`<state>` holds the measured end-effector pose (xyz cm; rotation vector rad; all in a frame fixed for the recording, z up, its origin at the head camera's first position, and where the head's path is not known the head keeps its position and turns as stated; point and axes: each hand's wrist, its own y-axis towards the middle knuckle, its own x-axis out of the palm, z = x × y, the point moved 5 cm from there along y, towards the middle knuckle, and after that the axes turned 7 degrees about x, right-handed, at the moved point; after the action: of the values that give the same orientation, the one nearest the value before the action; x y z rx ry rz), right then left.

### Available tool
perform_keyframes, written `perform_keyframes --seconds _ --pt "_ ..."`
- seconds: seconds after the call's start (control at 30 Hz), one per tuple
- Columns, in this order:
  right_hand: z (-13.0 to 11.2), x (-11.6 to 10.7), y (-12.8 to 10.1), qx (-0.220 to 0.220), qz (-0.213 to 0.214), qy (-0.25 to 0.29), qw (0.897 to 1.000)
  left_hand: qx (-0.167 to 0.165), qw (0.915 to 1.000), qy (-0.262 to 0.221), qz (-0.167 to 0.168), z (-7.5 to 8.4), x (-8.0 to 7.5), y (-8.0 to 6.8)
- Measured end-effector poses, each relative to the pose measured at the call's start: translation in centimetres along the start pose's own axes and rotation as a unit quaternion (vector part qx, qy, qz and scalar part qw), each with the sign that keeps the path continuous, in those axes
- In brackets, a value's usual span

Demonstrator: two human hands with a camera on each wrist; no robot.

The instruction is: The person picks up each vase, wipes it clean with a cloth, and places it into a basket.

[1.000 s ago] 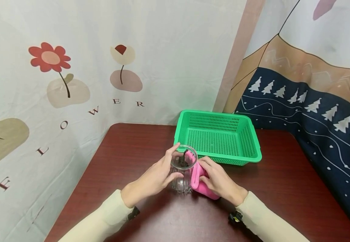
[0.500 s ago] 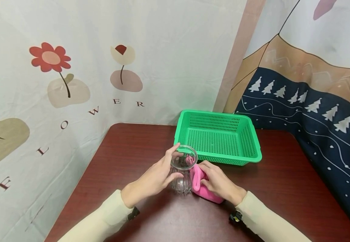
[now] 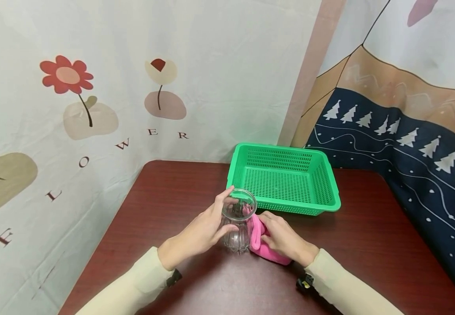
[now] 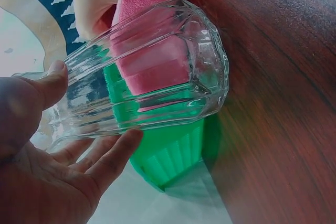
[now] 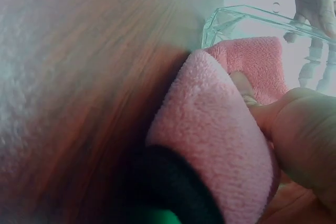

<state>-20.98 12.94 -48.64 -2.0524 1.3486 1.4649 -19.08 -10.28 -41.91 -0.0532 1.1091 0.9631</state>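
Right hand and the folded pink fleecy cloth sit slightly lower and further right than in the first head frame; left hand and clear ribbed glass jar with a round mouth look unchanged.

Head view: jar at the middle of the red-brown wood desk, mouth up, roughly upright. Left hand holds it near the rim, thumb on the near side, fingers beyond. Right hand grips the cloth, one fold up against the jar's right side. Green plastic mesh basket just behind; its near wall likely limits pushing either hand away from the person. White printed curtain and navy tree-patterned fabric further back, not in the way.

Left wrist view: pink shows through the jar wall; thumb and fingers bracket the upper part, lower half uncovered. Base is by the desk; can't tell if it fully rests there. For good cloth work, keep that brace firm but light, as smooth glass may slip or tip.

Right wrist view: thumb pins the cloth, loose lower part bulging beside the desk. Best keep the fold flat on the glass and gather the slack so it doesn't drag.
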Motion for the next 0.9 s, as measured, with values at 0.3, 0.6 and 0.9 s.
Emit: perform_keyframes --seconds 0.3,0.6,0.9 --pt "0.29 0.27 -0.12 0.017 0.0 0.031 0.999 -0.001 1.0 -0.003 -0.002 -0.08 -0.04 -0.01" --pt "0.12 0.23 -0.53 0.017 0.029 0.038 0.999 0.004 1.0 -0.002 -0.004 -0.09 -0.02 0.08" --pt "-0.15 0.16 -0.83 0.03 0.035 0.042 0.998 -0.001 0.9999 -0.009 -0.005 -0.09 0.01 -0.06"
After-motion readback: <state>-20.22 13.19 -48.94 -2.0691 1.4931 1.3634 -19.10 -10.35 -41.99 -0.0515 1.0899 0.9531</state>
